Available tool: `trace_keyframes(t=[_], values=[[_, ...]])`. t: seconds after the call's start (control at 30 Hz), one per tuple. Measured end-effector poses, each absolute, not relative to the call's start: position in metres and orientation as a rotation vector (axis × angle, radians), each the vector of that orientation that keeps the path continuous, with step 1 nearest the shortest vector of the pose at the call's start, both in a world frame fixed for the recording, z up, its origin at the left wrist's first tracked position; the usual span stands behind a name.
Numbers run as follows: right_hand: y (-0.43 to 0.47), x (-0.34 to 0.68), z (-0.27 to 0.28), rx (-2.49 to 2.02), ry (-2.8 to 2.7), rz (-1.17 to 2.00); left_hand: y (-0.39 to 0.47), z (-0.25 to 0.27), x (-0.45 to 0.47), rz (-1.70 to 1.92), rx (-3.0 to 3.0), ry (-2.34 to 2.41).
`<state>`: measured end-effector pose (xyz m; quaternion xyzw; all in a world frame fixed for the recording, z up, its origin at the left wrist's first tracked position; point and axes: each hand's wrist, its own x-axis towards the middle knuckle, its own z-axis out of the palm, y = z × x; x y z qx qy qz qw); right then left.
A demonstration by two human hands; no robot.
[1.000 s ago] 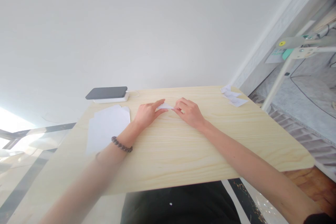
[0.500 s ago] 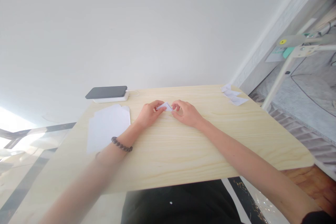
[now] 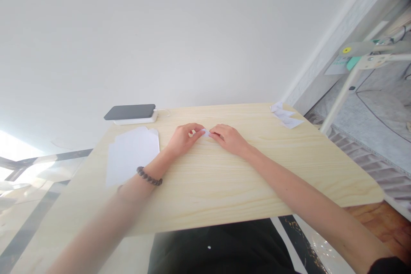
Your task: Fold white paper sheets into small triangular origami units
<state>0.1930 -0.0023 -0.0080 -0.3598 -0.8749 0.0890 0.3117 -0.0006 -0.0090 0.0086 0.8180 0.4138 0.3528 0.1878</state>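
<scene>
Between my hands is a small folded piece of white paper, mostly covered by fingertips. My left hand pinches its left side between thumb and fingers. On its right side, the thumb and fingers of my right hand are pressed together on the paper. Both hands are close to the tabletop, near the middle of the table. A stack of white paper sheets lies to the left, beside my left forearm with its dark bead bracelet.
A dark-screened phone rests on a white block at the back left, with a white cable. Several folded white papers lie at the far right corner of the wooden table. A wall stands behind; a white metal frame is at right.
My right hand's fingers have closed onto the paper's right side, having been slightly apart before. More of the folded paper is now covered. The phone and paper stacks have stayed put.
</scene>
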Motion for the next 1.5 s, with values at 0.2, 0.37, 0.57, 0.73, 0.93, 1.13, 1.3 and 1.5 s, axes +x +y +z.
trace_keyframes(t=[0.2,0.37,0.57,0.73,0.93,1.13,1.3,1.5], values=[[-0.004,0.192,-0.006,-0.97,-2.332,0.211,-0.006,0.008,-0.002,0.952,2.251,1.189],[-0.005,0.193,-0.005,-1.036,-2.22,0.183,-0.002,0.001,-0.003,0.939,2.217,1.271],[-0.004,0.196,-0.008,-1.081,-2.185,0.227,0.0,-0.001,-0.008,0.902,2.282,1.329],[-0.003,0.195,-0.009,-1.06,-2.197,0.257,0.001,0.0,-0.007,0.898,2.366,1.318],[-0.003,0.194,-0.007,-1.061,-2.214,0.26,-0.001,0.0,-0.004,0.863,2.356,1.356],[0.0,0.195,-0.011,-1.119,-2.187,0.306,-0.004,0.002,-0.004,0.856,2.25,1.381],[0.0,0.196,-0.01,-1.039,-2.262,0.307,-0.004,0.0,-0.004,0.896,2.266,1.336],[-0.004,0.194,-0.007,-1.012,-2.345,0.248,-0.004,0.001,-0.003,0.919,2.29,1.265]])
